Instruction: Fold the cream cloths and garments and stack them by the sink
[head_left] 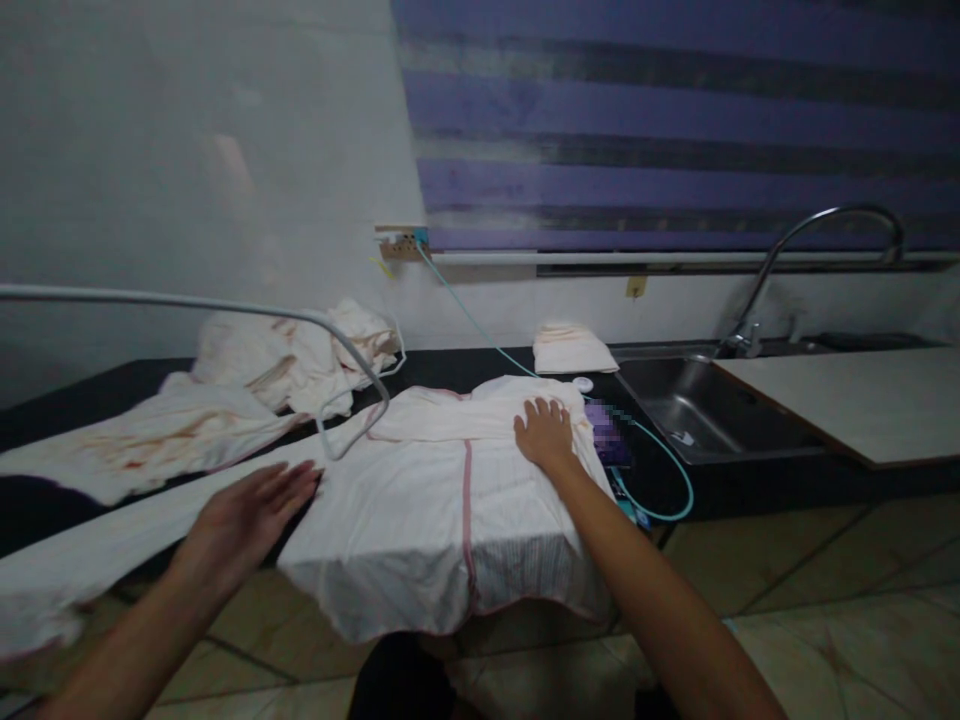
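Note:
A pale cream garment (420,500) with a pink seam lies spread flat on the dark counter (97,395), its front part hanging over the counter's edge. My right hand (545,432) rests palm down on the garment's upper right part, fingers spread. My left hand (247,515) is flat and open at the garment's left edge, fingers pointing right, holding nothing. A white cloth strip (112,530) runs left from under that hand.
A heap of cream cloth (300,355) sits at the back left, crossed by a bent metal rod (225,305). A folded cloth (571,350) lies near the steel sink (697,410) and tap (810,225). A teal cable (480,330) runs from a wall socket. A light board (862,395) covers the right.

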